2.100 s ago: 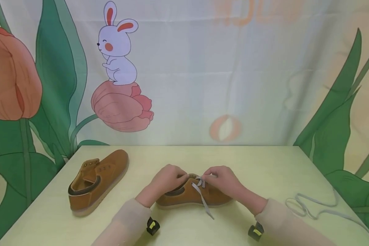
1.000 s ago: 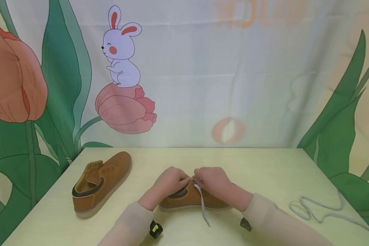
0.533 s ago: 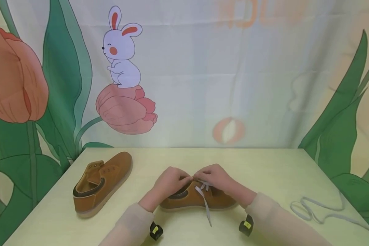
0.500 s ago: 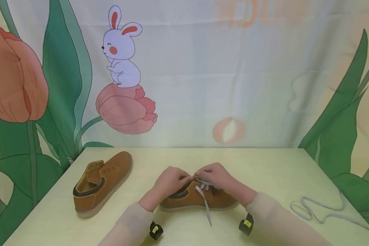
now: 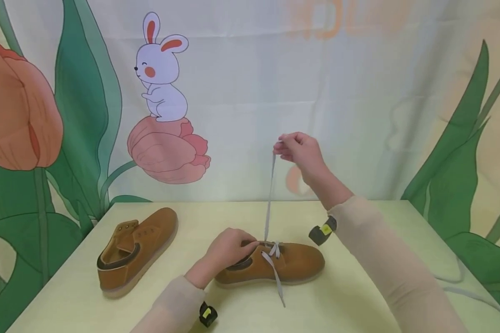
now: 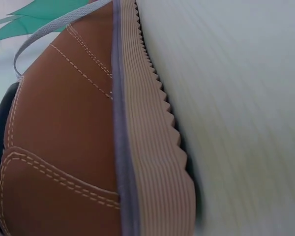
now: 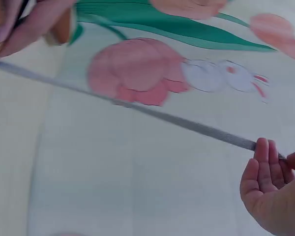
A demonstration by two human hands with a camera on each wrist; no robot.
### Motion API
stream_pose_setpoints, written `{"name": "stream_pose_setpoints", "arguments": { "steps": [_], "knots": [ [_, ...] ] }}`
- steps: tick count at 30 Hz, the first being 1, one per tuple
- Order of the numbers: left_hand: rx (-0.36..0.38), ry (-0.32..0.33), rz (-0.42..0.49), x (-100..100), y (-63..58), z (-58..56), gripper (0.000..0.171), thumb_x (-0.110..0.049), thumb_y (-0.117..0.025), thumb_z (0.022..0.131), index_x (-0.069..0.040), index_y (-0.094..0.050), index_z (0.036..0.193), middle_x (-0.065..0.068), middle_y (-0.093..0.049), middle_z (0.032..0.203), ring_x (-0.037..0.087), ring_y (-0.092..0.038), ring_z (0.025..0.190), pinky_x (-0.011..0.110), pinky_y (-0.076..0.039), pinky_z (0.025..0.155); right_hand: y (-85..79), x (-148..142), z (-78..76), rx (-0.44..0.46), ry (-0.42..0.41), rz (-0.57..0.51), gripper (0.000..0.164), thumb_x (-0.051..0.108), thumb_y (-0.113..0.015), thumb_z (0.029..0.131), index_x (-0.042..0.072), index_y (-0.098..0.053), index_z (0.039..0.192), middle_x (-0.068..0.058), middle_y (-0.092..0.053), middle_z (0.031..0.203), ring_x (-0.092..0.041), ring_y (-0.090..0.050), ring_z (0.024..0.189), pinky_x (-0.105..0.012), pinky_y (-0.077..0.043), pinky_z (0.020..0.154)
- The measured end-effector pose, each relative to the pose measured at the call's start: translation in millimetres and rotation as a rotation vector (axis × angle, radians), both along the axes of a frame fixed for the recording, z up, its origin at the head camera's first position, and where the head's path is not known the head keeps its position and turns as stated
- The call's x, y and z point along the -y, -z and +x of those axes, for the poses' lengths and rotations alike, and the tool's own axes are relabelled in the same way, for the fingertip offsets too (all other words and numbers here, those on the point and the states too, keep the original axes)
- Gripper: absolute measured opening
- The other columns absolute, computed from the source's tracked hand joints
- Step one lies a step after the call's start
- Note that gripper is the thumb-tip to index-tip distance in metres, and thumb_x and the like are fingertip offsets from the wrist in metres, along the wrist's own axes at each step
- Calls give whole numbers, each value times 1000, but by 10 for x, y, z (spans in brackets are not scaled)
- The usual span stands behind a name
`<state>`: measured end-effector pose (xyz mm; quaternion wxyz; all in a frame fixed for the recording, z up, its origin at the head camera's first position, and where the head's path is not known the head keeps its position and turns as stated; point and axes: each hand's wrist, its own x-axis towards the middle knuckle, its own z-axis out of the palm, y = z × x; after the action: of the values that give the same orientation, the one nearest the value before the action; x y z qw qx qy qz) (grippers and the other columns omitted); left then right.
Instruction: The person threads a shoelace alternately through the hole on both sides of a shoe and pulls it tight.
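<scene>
In the head view a brown shoe (image 5: pixel 297 261) stands mid-table, toe to the right. Pinched between thumb and fingers of my right hand (image 5: pixel 304 152), a grey shoelace (image 5: pixel 269 199) runs taut from the shoe's upper eyelets, high above the table. The right wrist view also shows this lace (image 7: pixel 187 123) stretched to the fingertips. My left hand (image 5: pixel 229 249) grips the shoe's far lacing flap by the opening. Across the front of the shoe hangs the lace's other end (image 5: pixel 277 277). Up close, the left wrist view shows the shoe's side (image 6: pixel 64 123) and ribbed sole.
A second brown shoe (image 5: pixel 139 249), without a lace, stands at the table's left. Another grey lace (image 5: pixel 468 292) lies by the right edge, partly hidden by my right sleeve. Behind the pale table (image 5: pixel 358 222) hangs a printed curtain (image 5: pixel 241 92).
My right hand has risen from the shoe's eyelets to well above the table, drawing the lace up straight. My left hand stays on the shoe.
</scene>
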<state>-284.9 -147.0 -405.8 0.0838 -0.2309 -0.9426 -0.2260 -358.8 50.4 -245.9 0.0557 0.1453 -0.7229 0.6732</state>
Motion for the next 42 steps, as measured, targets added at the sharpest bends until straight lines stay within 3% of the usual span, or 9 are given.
{"name": "stream_pose_setpoints", "arguments": {
  "steps": [4,7,10,12,17,24,35,40,42],
  "knots": [
    [8,33,51,51,-36,0,20,-19,-64,96,-9,-77,106,6,-77,100,19,-71,91,39,-57,84,257,218,-73,-7,-79,321,33,29,-58,100,-2,-61,109,-11,-75,98,-15,-73,84,-37,-57,90],
    [79,63,110,147,-85,44,28,-22,-61,98,-6,-71,119,10,-74,115,27,-70,107,45,-55,93,544,286,-58,7,-172,569,44,38,-59,98,0,-58,120,-16,-74,108,-22,-73,86,-33,-58,78],
    [210,87,137,326,-118,141,44,-30,-60,98,-4,-60,134,15,-68,124,31,-65,112,48,-52,96,781,225,102,10,-268,696,44,39,-58,99,3,-57,125,-14,-75,103,-21,-72,81,-29,-55,70],
    [289,114,127,473,-125,219,55,-33,-62,96,-3,-52,141,15,-66,127,29,-63,112,47,-51,95,902,111,276,-38,-322,738,36,35,-56,100,4,-62,118,-10,-74,95,-16,-70,75,-28,-53,68],
    [379,202,130,742,-51,340,68,-24,-66,93,3,-37,149,19,-60,134,29,-57,118,46,-48,100,1161,-277,756,-100,-422,726,26,26,-55,101,4,-68,97,-4,-68,77,-10,-61,66,-25,-51,64],
    [288,176,140,723,25,341,63,-14,-70,91,1,-43,146,19,-64,130,28,-60,116,36,-50,94,1364,-743,1230,-51,-501,683,23,27,-56,101,8,-68,95,-4,-68,77,-5,-60,67,-25,-51,65],
    [216,112,196,161,153,162,60,-15,-71,89,0,-49,142,21,-63,132,37,-60,122,53,-48,102,1519,-1011,1509,-44,-461,631,24,25,-57,100,5,-67,93,-6,-66,71,1,-56,65,-21,-47,62],
    [214,87,186,-142,162,39,59,-15,-70,91,1,-48,143,22,-60,136,37,-59,125,50,-47,103,1552,-1050,1554,-42,-475,618,19,20,-57,99,5,-67,92,-6,-67,71,1,-57,64,-21,-48,61],
    [216,81,185,-270,152,-19,59,-15,-69,91,2,-47,143,21,-62,133,33,-63,116,47,-51,98,1555,-1063,1561,-52,-484,613,17,18,-57,98,6,-66,91,-7,-67,71,1,-57,64,-22,-48,61]
  ]
}}
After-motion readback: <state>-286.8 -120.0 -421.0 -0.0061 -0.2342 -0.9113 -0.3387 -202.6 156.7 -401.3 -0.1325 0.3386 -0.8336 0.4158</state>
